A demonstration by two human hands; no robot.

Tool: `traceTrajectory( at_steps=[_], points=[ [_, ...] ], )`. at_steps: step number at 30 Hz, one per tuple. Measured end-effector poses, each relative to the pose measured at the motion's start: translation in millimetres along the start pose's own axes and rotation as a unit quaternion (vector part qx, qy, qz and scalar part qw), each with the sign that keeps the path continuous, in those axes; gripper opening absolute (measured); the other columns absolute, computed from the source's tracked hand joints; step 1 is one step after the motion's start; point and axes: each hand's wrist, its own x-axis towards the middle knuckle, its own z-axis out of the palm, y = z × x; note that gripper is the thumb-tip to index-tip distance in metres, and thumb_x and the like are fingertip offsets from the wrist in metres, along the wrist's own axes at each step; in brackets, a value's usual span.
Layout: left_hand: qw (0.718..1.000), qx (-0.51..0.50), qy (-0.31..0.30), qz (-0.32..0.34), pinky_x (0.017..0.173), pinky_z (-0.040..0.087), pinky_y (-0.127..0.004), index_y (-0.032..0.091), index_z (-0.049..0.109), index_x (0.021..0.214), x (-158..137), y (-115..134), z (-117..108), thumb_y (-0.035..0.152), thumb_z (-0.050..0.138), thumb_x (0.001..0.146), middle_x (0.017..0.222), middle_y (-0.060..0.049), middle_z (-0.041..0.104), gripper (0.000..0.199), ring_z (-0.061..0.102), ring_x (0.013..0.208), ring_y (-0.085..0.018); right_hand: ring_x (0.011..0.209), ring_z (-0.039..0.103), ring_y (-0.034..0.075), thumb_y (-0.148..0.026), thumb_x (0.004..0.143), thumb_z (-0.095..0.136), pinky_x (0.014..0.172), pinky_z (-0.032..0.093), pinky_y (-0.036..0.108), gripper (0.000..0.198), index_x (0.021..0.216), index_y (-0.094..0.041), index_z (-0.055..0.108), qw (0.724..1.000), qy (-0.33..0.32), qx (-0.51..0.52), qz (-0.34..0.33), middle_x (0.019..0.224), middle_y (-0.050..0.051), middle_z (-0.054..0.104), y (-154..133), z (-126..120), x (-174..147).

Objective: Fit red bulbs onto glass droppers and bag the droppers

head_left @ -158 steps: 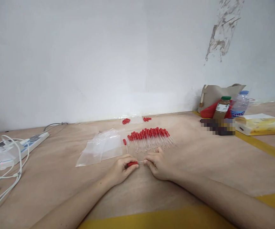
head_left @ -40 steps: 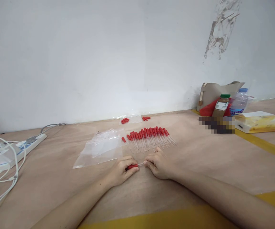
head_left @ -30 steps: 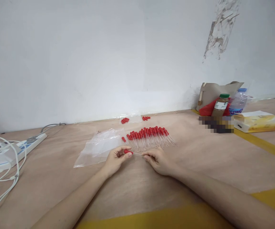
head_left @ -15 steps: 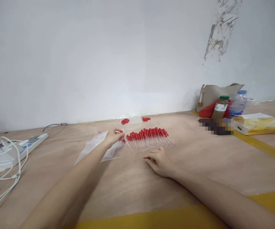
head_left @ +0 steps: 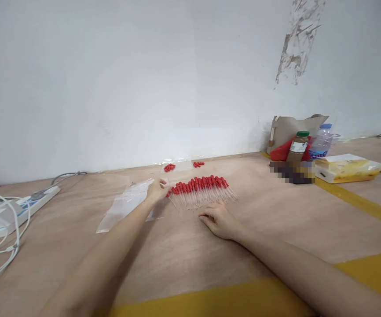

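Note:
A slanted row of glass droppers (head_left: 199, 187) lies on the brown surface, red rubber bulbs toward the wall and clear tubes toward me. My left hand (head_left: 157, 191) is at the row's left end, beside the leftmost dropper. Its fingers are bent together, and whatever they grip is hidden. Just in front of the tube tips rests my right hand (head_left: 220, 221), loosely curled with nothing visible in it. Under and beside my left hand lie clear plastic bags (head_left: 124, 203). Two small groups of loose red bulbs (head_left: 170, 167) sit on clear plastic near the wall.
On the left is a white power strip (head_left: 38, 206) with tangled cables (head_left: 18, 233). To the right stand a green-capped bottle (head_left: 298, 147), a clear water bottle (head_left: 322, 143), a grey bag (head_left: 284, 130) and a yellow-white tissue pack (head_left: 349, 169). Yellow tape (head_left: 362, 207) crosses the surface.
My view has turned slightly right. My left hand has shifted a little relative to the row, and the leftmost dropper's tube now lies close to the others. My right hand stays almost in place.

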Motion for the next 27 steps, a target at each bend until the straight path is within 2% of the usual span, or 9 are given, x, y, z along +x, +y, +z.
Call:
traceTrajectory(
  at_steps=[3,6,8,9,12,15,18,23,27],
  points=[
    [0.997,0.026,0.002,0.078,0.070,0.044,-0.031,0.016,0.057,0.087,-27.5,1.0,-10.9,0.032,0.056,0.073,0.074,-0.005,0.062,0.022,0.060,0.075,-0.021,0.072,0.053,0.015,-0.018,0.080,0.048,0.069,0.036,0.029,0.016,0.078,-0.019,0.064,1.000,0.004,0.002,-0.013,0.073,0.003,0.060,1.9,2.5,-0.3],
    [0.981,0.026,-0.050,0.183,0.081,0.043,-0.030,0.020,0.060,0.091,-70.4,-0.4,-27.9,0.035,0.054,0.077,0.095,-0.004,0.061,0.022,0.056,0.091,-0.019,0.075,0.052,0.015,-0.019,0.079,0.050,0.069,0.039,0.029,0.016,0.077,-0.018,0.065,1.000,0.015,0.000,-0.024,0.076,0.005,0.059,2.0,3.5,-1.0],
    [0.931,0.045,-0.149,0.330,0.093,0.036,-0.035,0.021,0.056,0.107,-98.6,-4.9,-40.3,0.036,0.048,0.082,0.116,-0.007,0.053,0.030,0.047,0.108,-0.021,0.080,0.052,0.017,-0.020,0.079,0.049,0.072,0.040,0.030,0.016,0.082,-0.018,0.065,0.999,0.014,-0.004,-0.035,0.083,0.006,0.060,1.0,0.6,-2.5],
    [0.912,0.063,-0.189,0.359,0.097,0.033,-0.036,0.023,0.051,0.116,-110.3,-8.1,-45.8,0.036,0.046,0.084,0.125,-0.006,0.047,0.035,0.041,0.116,-0.022,0.083,0.052,0.017,-0.022,0.079,0.049,0.074,0.040,0.031,0.018,0.087,-0.019,0.065,0.999,0.006,-0.009,-0.044,0.087,0.007,0.060,0.4,-2.2,-3.6],
    [0.874,0.125,-0.273,0.383,0.104,0.021,-0.042,0.031,0.031,0.132,-132.1,-19.7,-55.0,0.039,0.038,0.088,0.140,-0.001,0.028,0.045,0.023,0.128,-0.023,0.096,0.050,0.020,-0.030,0.080,0.049,0.082,0.039,0.035,0.031,0.109,-0.020,0.058,0.996,-0.039,-0.028,-0.079,0.105,0.008,0.059,-0.1,-14.4,-8.2],
    [0.862,0.157,-0.294,0.382,0.105,0.017,-0.045,0.032,0.022,0.135,-137.0,-28.5,-53.5,0.045,0.037,0.087,0.143,0.000,0.017,0.051,0.016,0.130,-0.024,0.106,0.047,0.022,-0.038,0.081,0.047,0.090,0.035,0.038,0.044,0.120,-0.020,0.049,0.989,-0.096,-0.038,-0.105,0.117,0.009,0.054,3.8,-26.3,-14.6],
    [0.866,0.164,-0.288,0.375,0.105,0.017,-0.044,0.032,0.021,0.135,-135.5,-31.1,-49.4,0.048,0.037,0.087,0.143,0.000,0.017,0.053,0.016,0.130,-0.023,0.112,0.045,0.022,-0.042,0.083,0.043,0.094,0.033,0.039,0.045,0.122,-0.022,0.048,0.987,-0.136,-0.018,-0.085,0.123,0.008,0.050,10.2,-31.7,-20.9],
    [0.871,0.155,-0.285,0.369,0.106,0.017,-0.042,0.032,0.024,0.134,-137.8,-26.9,-49.5,0.047,0.038,0.086,0.143,0.001,0.018,0.052,0.017,0.130,-0.022,0.114,0.044,0.021,-0.043,0.083,0.043,0.096,0.033,0.038,0.045,0.123,-0.022,0.048,0.988,-0.146,0.035,-0.038,0.125,0.007,0.048,14.3,-30.2,-25.0],
    [0.895,0.117,-0.245,0.354,0.103,0.025,-0.041,0.030,0.034,0.131,-139.4,-29.4,-46.9,0.043,0.042,0.085,0.138,-0.001,0.032,0.048,0.029,0.126,-0.022,0.115,0.044,0.021,-0.042,0.081,0.046,0.097,0.032,0.039,0.044,0.121,-0.023,0.049,0.988,-0.144,0.057,-0.021,0.125,0.007,0.048,14.2,-29.1,-24.1]
  ],
)
